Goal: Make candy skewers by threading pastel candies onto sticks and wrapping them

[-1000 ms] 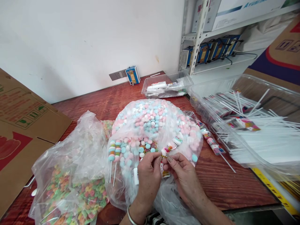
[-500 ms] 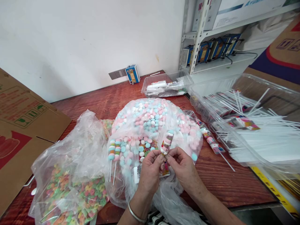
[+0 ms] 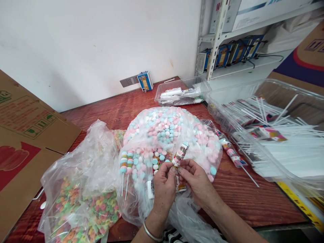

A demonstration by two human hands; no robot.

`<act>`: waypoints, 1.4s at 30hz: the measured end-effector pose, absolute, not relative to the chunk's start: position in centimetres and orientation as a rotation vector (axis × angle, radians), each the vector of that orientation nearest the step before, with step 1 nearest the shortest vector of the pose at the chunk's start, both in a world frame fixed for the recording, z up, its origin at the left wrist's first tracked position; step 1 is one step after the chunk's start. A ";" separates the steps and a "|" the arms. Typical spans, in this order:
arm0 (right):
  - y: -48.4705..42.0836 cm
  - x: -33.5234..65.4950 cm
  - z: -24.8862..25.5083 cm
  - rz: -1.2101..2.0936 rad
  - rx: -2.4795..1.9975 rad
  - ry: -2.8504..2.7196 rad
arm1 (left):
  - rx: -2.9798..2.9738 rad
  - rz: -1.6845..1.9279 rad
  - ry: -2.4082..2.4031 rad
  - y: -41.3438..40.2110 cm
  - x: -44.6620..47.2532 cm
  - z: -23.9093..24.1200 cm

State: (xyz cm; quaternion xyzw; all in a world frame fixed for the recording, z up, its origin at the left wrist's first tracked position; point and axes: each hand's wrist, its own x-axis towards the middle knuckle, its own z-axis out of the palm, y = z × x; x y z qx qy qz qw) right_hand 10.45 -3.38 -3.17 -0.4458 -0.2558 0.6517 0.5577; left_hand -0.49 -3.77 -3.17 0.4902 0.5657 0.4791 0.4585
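Note:
A wrapped candy skewer (image 3: 180,154) is pinched at its lower end between my two hands, its striped top tilted up and to the right. My left hand (image 3: 165,182), with a bangle on its wrist, grips it from the left; my right hand (image 3: 193,175) closes on the same wrapper end. Behind and beneath lies a big clear bag of pink, white and blue candies (image 3: 164,125). Two unwrapped candy skewers (image 3: 126,163) on white sticks rest on the bag's left side. A bag of colourful candy rings (image 3: 93,209) sits further left.
A large clear tray (image 3: 283,162) of white sticks and printed wrappers stands at the right. A smaller clear tray (image 3: 182,92) is at the back. One wrapped skewer (image 3: 235,157) lies by the large tray. Cardboard boxes (image 3: 30,128) flank the left side.
The wrapped skewer in my hands has tilted further right. My hands stay pinched at its lower end. The whole view has shifted slightly.

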 end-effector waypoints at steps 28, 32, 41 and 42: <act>-3.7 14.1 -0.8 1.299 -1.124 -1.330 | 1.646 1.275 1.011 -4.1 -5.1 1.9; -3.6 15.0 1.9 0.529 -1.166 -1.565 | 1.558 0.989 0.967 -5.7 -4.8 3.5; -3.6 14.4 0.7 0.717 -1.052 -1.823 | 1.525 1.064 0.814 -5.6 -4.6 4.1; -3.4 14.6 0.6 0.768 -1.084 -1.769 | 1.612 1.009 0.856 -5.7 -4.7 4.2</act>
